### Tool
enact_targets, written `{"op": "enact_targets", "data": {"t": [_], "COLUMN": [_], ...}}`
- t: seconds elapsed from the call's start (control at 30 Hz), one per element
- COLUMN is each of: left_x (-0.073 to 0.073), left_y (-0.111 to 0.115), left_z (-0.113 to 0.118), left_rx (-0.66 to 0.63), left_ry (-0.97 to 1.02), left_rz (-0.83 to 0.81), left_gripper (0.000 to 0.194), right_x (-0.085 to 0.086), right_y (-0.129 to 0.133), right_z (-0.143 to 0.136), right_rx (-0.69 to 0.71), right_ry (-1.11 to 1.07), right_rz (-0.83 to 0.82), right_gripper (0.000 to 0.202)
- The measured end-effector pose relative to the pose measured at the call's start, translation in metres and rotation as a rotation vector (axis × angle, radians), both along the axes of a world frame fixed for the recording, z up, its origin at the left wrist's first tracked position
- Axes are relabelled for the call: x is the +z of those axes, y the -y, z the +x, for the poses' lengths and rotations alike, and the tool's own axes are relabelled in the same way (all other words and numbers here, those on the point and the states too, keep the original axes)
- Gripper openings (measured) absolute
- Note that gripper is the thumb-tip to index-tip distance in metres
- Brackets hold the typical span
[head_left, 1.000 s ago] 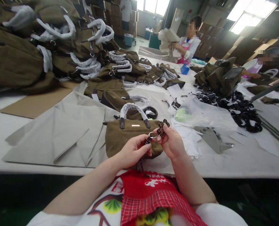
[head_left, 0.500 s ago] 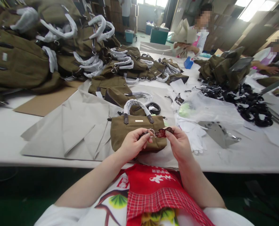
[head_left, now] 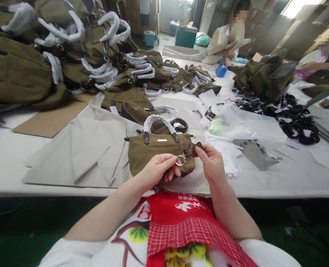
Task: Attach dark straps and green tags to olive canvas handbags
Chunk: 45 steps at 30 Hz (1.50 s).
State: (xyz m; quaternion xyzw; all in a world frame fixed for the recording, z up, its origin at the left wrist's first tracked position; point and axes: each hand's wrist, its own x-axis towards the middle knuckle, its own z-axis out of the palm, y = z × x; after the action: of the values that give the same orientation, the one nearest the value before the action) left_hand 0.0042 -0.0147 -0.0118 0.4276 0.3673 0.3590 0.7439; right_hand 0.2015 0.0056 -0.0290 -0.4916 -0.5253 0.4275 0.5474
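Observation:
Between my hands is a keyring charm: a silver metal ring (head_left: pixel 181 160) linked to a dark brown patterned charm (head_left: pixel 191 150). My left hand (head_left: pixel 164 167) pinches the ring between thumb and fingers, and a dark strap-like piece hangs below that palm, mostly hidden. The far end of the charm is held by my right hand (head_left: pixel 210 157), thumb on top. Just behind them an olive-brown handbag (head_left: pixel 150 152) stands upright on the table. Its handles (head_left: pixel 160 120) are wrapped in white film. A coiled black strap (head_left: pixel 180 125) lies behind the bag.
Olive bags (head_left: pixel 20 74) are heaped at the left and back. Grey sheeting (head_left: pixel 70 155) covers the table's left part. To the right lie clear plastic film (head_left: pixel 250 124), white gloves (head_left: pixel 227 155) and a pile of black coiled straps (head_left: pixel 298 126). Co-workers handle material across the table.
The charm has turned and risen slightly at its right end, and the ring now shows more fully. My left fingers have opened lower, with the dark piece dropping beneath them. The view has shifted slightly.

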Motion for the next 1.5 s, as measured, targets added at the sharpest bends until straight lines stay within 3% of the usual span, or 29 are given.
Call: {"op": "enact_targets", "data": {"t": [0.1, 0.2, 0.27, 0.37, 0.47, 0.6, 0.73, 0.87, 0.97, 1.03, 1.17, 1.3, 1.4, 1.5], "left_x": [-0.002, -0.003, -0.005, -0.006, -0.006, -0.002, 0.004, 0.012, 0.018, 0.020, 0.019, 0.015, 0.013, 0.012], "left_y": [0.002, 0.001, -0.001, -0.003, -0.003, -0.002, -0.003, -0.006, -0.011, -0.014, -0.017, -0.016, -0.013, -0.012], "left_z": [0.002, 0.003, 0.003, 0.004, 0.006, 0.005, -0.001, -0.009, -0.012, -0.011, -0.002, 0.006, 0.009, 0.012], "left_rx": [-0.009, 0.011, 0.027, 0.055, 0.100, 0.098, 0.010, 0.105, 0.114, 0.017, -0.138, -0.156, -0.100, -0.088], "left_ry": [0.017, 0.020, 0.026, 0.041, 0.023, -0.073, -0.223, -0.503, -0.507, -0.422, -0.176, 0.013, 0.029, -0.037], "left_rz": [-0.034, -0.049, -0.048, -0.042, -0.011, 0.085, 0.183, 0.521, 0.692, 0.635, 0.339, 0.079, 0.034, 0.099], "left_gripper": [0.038, 0.038, 0.038, 0.038, 0.039, 0.040, 0.039, 0.021, 0.023, 0.028, 0.027, 0.028, 0.033, 0.036], "right_x": [0.002, 0.013, 0.023, 0.031, 0.027, 0.019, 0.023, 0.026, 0.026, 0.025, 0.025, 0.022, 0.018, 0.014], "right_y": [0.000, 0.010, 0.020, 0.029, 0.029, 0.022, 0.017, 0.014, 0.012, 0.011, 0.007, 0.005, 0.004, 0.003], "right_z": [0.000, 0.000, -0.001, -0.007, -0.013, -0.013, -0.005, 0.002, 0.004, 0.004, 0.004, 0.006, 0.006, 0.005], "right_rx": [0.004, -0.049, 0.055, 0.231, 0.217, 0.246, 0.284, 0.290, 0.286, 0.300, 0.324, 0.293, 0.274, 0.271], "right_ry": [0.261, 0.500, 0.577, 0.663, 0.744, 0.728, 0.675, 0.598, 0.557, 0.518, 0.377, 0.283, 0.263, 0.239], "right_rz": [0.069, 0.306, 0.419, 0.458, 0.479, 0.494, 0.462, 0.370, 0.344, 0.358, 0.404, 0.398, 0.367, 0.322], "right_gripper": [0.019, 0.024, 0.024, 0.021, 0.016, 0.011, 0.009, 0.010, 0.011, 0.013, 0.020, 0.026, 0.024, 0.019]}}
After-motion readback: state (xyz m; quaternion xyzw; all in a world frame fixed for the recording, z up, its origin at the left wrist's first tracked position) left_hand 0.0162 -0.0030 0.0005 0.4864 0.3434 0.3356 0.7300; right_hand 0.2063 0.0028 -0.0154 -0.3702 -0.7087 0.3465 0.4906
